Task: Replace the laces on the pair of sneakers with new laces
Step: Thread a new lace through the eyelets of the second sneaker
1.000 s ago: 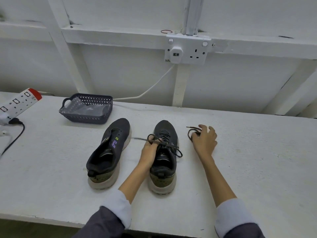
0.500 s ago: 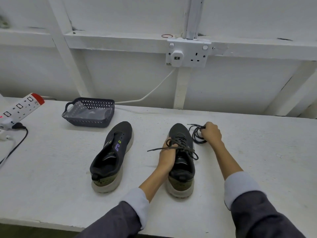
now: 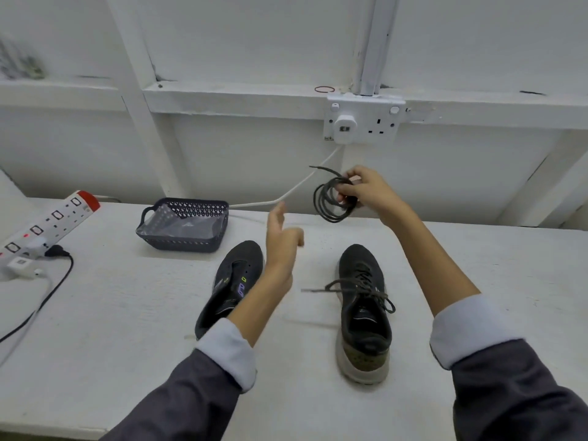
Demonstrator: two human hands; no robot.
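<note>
Two dark sneakers stand on the white table, toes pointing away from me. The left sneaker (image 3: 234, 283) has no lace in it. The right sneaker (image 3: 362, 300) carries a dark lace, loosened, with one end trailing left. My right hand (image 3: 366, 192) is raised above the table's back edge and grips a coiled dark lace (image 3: 331, 198). My left hand (image 3: 281, 240) hovers between the sneakers, fingers relaxed, holding nothing.
A dark mesh basket (image 3: 184, 226) with a clear plastic bag inside sits at the back left. A power strip (image 3: 47, 224) with a black cable lies at the far left. A wall socket (image 3: 364, 122) and white cord are behind.
My right hand lifted the coiled lace off the table. My left hand let go of the right sneaker and rose into the air.
</note>
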